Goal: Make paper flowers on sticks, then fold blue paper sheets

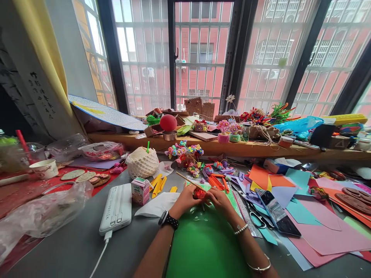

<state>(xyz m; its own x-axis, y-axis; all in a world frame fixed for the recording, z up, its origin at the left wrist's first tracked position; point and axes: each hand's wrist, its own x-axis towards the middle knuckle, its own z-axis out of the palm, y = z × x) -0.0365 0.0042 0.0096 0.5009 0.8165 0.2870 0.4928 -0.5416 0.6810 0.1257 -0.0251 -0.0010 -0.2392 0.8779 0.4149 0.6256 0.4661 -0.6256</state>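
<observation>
Both my hands meet over a green mat (208, 247) near the middle of the table. My left hand (185, 200), with a dark watch on its wrist, has its fingers closed round a small red folded paper piece (199, 193). My right hand (219, 202), with a beaded bracelet at the wrist, is closed close against the same piece. A thin wooden stick (187, 177) slants from the upper left down to my right fingers, which hold its lower end. Just beyond lie red-orange paper strips (217, 183). The fingertips partly hide the red piece.
On the left are a white power bank (116, 208) with a cable, a pink drink carton (140, 191) and a foam-netted coconut (142, 162). To the right lie scissors (256, 218), a phone (278, 212) and coloured paper (321, 227). Paper flowers (185, 150) stand behind.
</observation>
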